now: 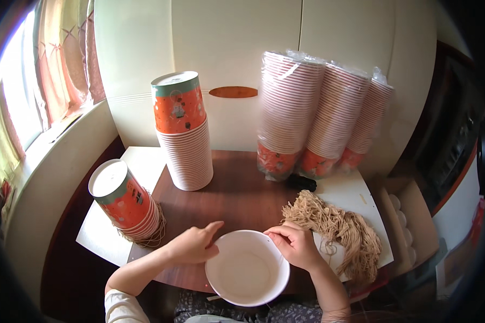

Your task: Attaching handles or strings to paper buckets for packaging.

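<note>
A white-lined round paper bucket [248, 269], mouth up, sits at the table's near edge, above my lap. My right hand [296, 245] pinches its upper right rim, where a small dark hole shows close to the fingers. Whether a cord is also in that pinch I cannot make out. At the left rim is my left hand [196, 243], its index finger stretched out and apart from the thumb, which is by the rim. Its other fingers curl under and are partly hidden. A thick bundle of tan cords [342, 234] lies just right of my right hand.
Upside-down orange-and-green buckets form a tall stack [186, 140] at the back and a shorter stack [126, 199] at left, ringed with cord. Plastic-wrapped bucket stacks [291, 107] stand back right, near a black object [302, 183]. A cardboard box [423, 231] holds round white items.
</note>
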`<state>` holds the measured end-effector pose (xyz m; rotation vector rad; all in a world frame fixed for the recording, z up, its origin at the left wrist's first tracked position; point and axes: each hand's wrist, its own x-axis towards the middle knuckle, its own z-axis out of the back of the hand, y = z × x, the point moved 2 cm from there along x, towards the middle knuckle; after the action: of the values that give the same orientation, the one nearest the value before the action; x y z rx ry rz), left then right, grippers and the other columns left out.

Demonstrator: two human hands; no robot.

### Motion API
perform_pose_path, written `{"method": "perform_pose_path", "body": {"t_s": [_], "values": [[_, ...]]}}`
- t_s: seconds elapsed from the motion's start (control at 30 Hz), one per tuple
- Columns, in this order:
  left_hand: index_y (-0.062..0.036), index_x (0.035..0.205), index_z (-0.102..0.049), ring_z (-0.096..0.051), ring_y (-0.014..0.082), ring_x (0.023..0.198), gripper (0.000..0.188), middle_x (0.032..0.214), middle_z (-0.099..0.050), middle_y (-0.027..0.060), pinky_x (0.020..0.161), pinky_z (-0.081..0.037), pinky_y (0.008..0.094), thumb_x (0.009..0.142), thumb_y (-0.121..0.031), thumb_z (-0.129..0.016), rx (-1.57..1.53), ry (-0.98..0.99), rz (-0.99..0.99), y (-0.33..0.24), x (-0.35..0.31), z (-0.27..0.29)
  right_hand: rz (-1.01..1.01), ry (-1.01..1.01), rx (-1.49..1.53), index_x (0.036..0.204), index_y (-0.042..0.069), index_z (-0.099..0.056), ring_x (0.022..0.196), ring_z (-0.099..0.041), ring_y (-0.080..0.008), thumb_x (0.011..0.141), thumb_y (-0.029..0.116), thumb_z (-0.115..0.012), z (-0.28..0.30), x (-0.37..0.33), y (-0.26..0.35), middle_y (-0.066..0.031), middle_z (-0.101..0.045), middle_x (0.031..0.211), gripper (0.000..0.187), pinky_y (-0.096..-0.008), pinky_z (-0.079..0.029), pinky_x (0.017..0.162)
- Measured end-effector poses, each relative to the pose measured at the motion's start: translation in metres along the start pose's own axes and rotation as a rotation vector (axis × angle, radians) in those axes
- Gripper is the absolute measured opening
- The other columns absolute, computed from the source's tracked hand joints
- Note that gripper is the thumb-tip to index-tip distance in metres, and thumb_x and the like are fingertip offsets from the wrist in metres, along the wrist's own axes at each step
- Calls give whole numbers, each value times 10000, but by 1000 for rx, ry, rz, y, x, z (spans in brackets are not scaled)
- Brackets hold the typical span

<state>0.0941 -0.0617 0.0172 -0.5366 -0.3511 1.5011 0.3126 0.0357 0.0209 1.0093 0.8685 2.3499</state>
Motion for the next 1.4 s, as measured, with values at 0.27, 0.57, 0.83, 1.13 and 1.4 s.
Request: {"method": "perform_pose_path", "body": {"t_s": [0.27,0.57,0.83,1.13,1.4], "values": [[-47,1113,-530,-610,310,721,488,834,-598,124,669,-506,388,770,-381,-626,-20,-94,-340,-22,6,-3,56,64,-379,784,94,-642,529,-579,-232,771,149,-622,9,-6,22,-56,-581,634,60,-324,-470,479],[-6,1093,-507,-589,343,808,422,928,-562,188,730,-498,398,678,-66,-552,-314,-65,-440,-33,43,-36,16,49,-419,795,96,-644,554,-593,-244,755,135,-607,7,-4,31,-68,-609,670,67,-325,-484,502],[8,1073,-517,-595,344,835,349,935,-574,210,751,-493,375,745,-103,-557,-414,-154,-435,-14,53,-40,-222,205,-404,762,74,-652,615,-601,-277,749,171,-586,-12,6,-11,-110,-609,673,117,-356,-480,567],[43,990,-576,-597,351,853,267,912,-603,231,764,-475,389,828,-128,-450,-592,-25,-325,-8,65,-39,-476,239,-242,804,37,-650,598,-593,-163,774,150,-584,-22,9,-31,-101,-625,678,134,-286,-456,559],[32,1003,-579,-613,351,794,250,852,-618,220,717,-491,388,836,-108,-456,-565,-10,-350,-8,65,-37,-422,207,-150,789,38,-644,568,-596,-203,777,174,-581,-28,8,-27,-121,-605,652,150,-307,-450,544]]}}
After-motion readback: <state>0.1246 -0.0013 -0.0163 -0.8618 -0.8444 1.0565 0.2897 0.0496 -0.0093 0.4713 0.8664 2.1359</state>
